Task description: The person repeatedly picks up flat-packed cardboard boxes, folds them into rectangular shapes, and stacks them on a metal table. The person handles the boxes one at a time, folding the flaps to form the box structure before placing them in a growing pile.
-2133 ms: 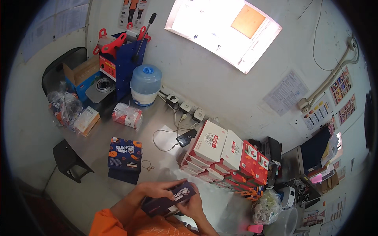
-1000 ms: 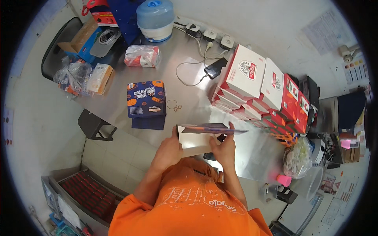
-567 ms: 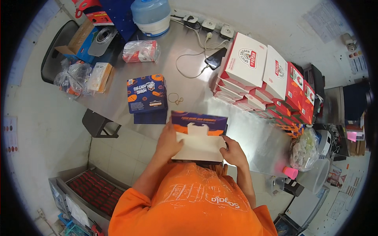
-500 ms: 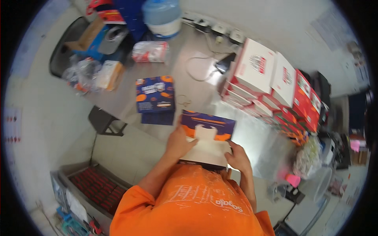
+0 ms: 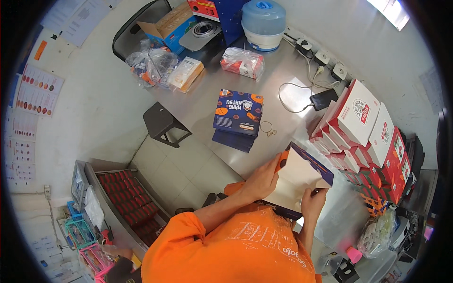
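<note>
Below right of centre, the left hand (image 5: 263, 181) and right hand (image 5: 313, 203) hold a dark-purple cardboard box (image 5: 293, 177) (white inside showing).

Left forearm (image 5: 222, 210) slanting up rightward, left hand (image 5: 262, 182) gripping; right hand (image 5: 312, 203) (slightly lower) curled in pinch.

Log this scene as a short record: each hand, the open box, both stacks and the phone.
Left hand: holds the left side of the open box
Right hand: holds its right side
Open box: pale inside, dark blue and orange outside
Flat stack: dark blue printed cartons, left of loose rubber bands
Tall stack: white and red boxes, farther right
Phone: dark, cable attached
</note>
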A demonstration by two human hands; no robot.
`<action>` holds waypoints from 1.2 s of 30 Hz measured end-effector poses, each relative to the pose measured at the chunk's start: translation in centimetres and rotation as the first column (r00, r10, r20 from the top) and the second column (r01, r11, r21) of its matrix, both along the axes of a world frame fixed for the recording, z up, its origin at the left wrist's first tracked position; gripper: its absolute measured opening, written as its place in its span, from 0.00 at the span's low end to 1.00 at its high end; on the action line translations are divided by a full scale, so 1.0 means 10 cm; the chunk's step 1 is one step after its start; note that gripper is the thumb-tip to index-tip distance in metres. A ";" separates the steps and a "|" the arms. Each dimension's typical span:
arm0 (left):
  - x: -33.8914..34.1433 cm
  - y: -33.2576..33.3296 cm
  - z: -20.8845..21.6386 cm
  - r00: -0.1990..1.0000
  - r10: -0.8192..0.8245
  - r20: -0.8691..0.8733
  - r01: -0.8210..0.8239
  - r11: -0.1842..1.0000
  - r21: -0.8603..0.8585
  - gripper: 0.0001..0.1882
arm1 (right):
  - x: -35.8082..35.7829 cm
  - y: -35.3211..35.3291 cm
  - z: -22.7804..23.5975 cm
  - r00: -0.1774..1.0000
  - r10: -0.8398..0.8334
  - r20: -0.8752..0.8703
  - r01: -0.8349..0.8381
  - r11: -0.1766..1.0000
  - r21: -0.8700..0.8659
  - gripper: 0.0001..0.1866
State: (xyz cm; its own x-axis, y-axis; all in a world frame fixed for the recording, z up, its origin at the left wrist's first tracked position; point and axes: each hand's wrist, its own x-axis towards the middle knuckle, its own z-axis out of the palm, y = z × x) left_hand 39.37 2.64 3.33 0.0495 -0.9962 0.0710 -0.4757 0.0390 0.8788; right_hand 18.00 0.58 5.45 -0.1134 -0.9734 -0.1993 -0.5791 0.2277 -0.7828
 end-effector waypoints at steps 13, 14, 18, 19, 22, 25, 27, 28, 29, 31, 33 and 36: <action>0.69 0.12 -0.64 0.852 -0.415 -0.318 0.453 0.890 0.052 0.11 | -0.57 0.61 -0.93 0.912 0.302 0.277 -0.313 0.950 -0.005 0.13; 0.69 0.22 -0.71 0.830 -0.311 -0.464 0.426 0.889 0.166 0.14 | -0.58 0.73 -1.11 0.925 0.301 0.233 -0.305 0.952 -0.020 0.12; 0.50 0.44 -0.85 0.668 0.214 -0.713 0.286 0.811 0.511 0.27 | -0.37 0.90 -1.11 0.926 0.038 0.375 -0.046 0.999 0.014 0.10; 0.48 0.41 -0.85 0.647 0.317 -0.693 0.279 0.748 0.602 0.35 | -0.46 1.03 -1.36 0.971 0.009 0.239 0.006 0.998 -0.064 0.11; 0.25 0.21 -0.80 0.203 0.475 -0.856 0.324 0.792 0.517 0.49 | -0.03 0.72 -0.85 0.802 -0.393 0.450 0.364 0.919 0.153 0.13; -0.11 -0.11 -0.52 0.188 0.185 -0.965 0.266 0.936 0.231 0.53 | 0.03 0.43 -0.71 0.758 -0.363 0.541 0.403 0.914 0.049 0.16; -0.25 -0.30 -0.21 0.273 0.078 -0.959 0.213 0.967 0.140 0.59 | -0.02 0.33 -0.62 0.516 -0.298 0.803 0.383 0.919 0.095 0.18; -0.32 -0.36 -0.16 0.269 0.046 -0.962 0.171 0.981 0.095 0.60 | -0.04 0.31 -0.57 0.367 -0.256 0.894 0.363 0.925 0.116 0.18; -0.37 -0.41 -0.12 0.266 0.013 -0.964 0.127 0.991 0.049 0.61 | -0.02 0.31 -0.51 0.503 -0.175 0.846 0.360 0.933 -0.021 0.18; -0.43 -0.43 -0.13 0.273 -0.178 -0.945 0.105 0.982 -0.155 0.56 | 0.04 0.37 -0.41 0.743 -0.029 0.669 0.290 0.914 -0.284 0.18; -0.48 -0.42 -0.04 0.195 -0.188 -0.963 0.126 0.978 -0.165 0.51 | -0.09 0.45 -0.39 0.929 0.079 0.361 0.047 0.943 -0.329 0.19; -0.48 -0.41 0.11 0.090 -0.057 -0.994 0.249 0.968 -0.033 0.44 | -0.18 0.47 -0.35 0.955 0.295 -0.007 -0.287 0.922 -0.261 0.34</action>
